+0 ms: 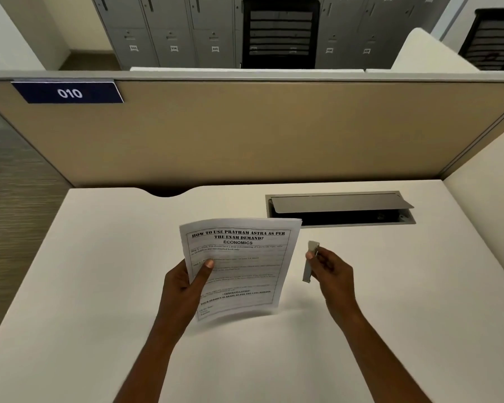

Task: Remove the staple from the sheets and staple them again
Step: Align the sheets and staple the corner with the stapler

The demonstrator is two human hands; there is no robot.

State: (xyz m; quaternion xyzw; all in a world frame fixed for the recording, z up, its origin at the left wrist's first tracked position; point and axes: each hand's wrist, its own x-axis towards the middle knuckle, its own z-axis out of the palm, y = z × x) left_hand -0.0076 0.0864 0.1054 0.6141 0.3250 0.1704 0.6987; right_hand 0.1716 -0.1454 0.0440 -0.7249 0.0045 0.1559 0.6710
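The printed sheets (239,266) are hanging in the air above the white desk (99,271), title side facing up toward the camera, and no staple is showing clearly on them. The left hand (186,283) is pinching them at their left edge, thumb lying on the top page. Just beside their right edge, but apart from them, the right hand (330,270) is gripping a small grey stapler (310,261), holding it upright between thumb and fingers. Farther back, the desk's cable box (339,209) is standing with its lid raised. The one-sided grip is likely letting the pages sag and fan, so any fresh staple risks catching them misaligned; a loosened staple could also be dropping unnoticed.
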